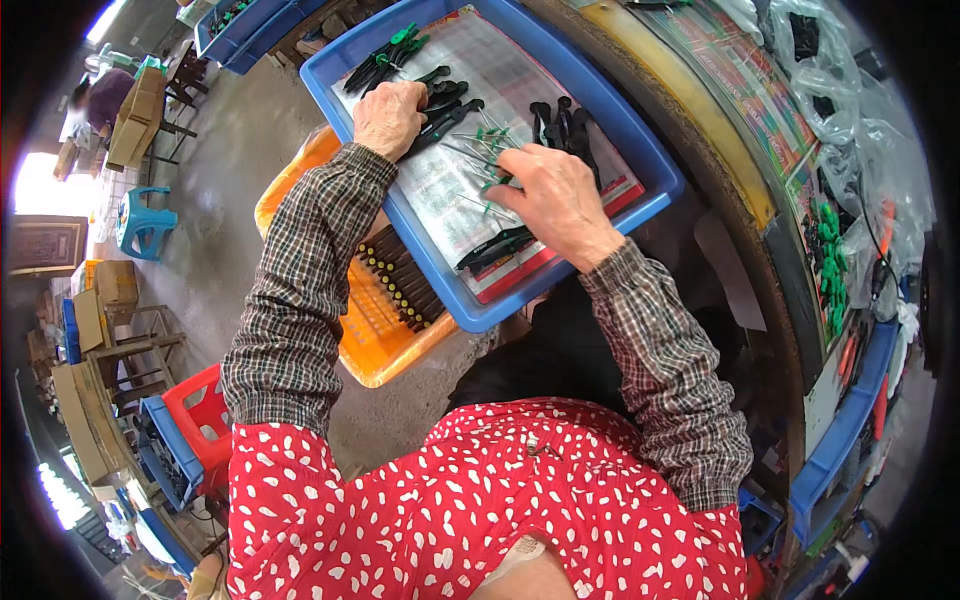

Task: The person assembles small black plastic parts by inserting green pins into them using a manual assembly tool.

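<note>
A blue tray (455, 295) lined with printed paper is in front of me. My left hand (390, 118) is closed at its left side, over a bunch of black handle-like parts (455, 120); its fingertips are partly hidden. My right hand (560, 195) is closed, thumb and fingers together, at a loose group of thin metal rods with green ends (484, 150). More black parts (565, 130) lie beyond the right hand, and another black part (495, 248) rests near the tray's front. Black pieces with green tips (388, 58) lie in the far left corner.
Below the tray's left side stands an orange crate (385, 350) with dark brown, yellow-dotted rods (400, 285). At right, a workbench (740, 150) carries clear plastic bags (880, 160) and green parts (830, 260). A red stool (198, 420) and a light blue stool (146, 222) stand left.
</note>
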`<action>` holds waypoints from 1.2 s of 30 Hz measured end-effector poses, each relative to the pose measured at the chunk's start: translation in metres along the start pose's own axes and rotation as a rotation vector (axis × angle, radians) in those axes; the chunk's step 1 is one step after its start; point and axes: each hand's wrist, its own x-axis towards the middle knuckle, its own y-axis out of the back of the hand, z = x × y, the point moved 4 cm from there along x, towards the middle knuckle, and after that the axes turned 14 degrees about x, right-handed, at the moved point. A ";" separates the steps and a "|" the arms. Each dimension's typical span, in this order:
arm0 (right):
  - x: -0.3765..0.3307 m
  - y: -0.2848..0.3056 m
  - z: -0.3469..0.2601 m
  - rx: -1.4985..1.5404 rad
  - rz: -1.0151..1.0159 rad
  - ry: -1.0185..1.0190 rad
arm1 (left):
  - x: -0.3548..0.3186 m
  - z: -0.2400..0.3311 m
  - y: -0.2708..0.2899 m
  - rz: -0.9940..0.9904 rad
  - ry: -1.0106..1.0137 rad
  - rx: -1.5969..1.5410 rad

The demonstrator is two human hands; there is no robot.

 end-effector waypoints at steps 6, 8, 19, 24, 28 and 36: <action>0.013 -0.029 0.007 -0.014 -0.022 0.061 | 0.002 0.002 -0.001 0.044 -0.027 -0.021; 0.015 -0.037 0.012 -0.063 -0.013 0.080 | 0.001 0.001 -0.002 0.068 -0.059 -0.031; -0.015 -0.001 -0.010 -0.066 0.043 0.010 | -0.004 0.008 0.004 0.137 -0.110 0.021; -0.045 0.058 -0.022 0.010 0.158 0.021 | 0.021 0.041 0.041 0.186 -0.153 -0.024; -0.068 0.085 -0.010 0.022 0.204 -0.032 | 0.061 0.111 0.088 0.465 -0.283 -0.186; -0.108 0.107 0.008 0.231 0.289 -0.162 | 0.165 0.226 0.111 0.508 -0.528 -0.134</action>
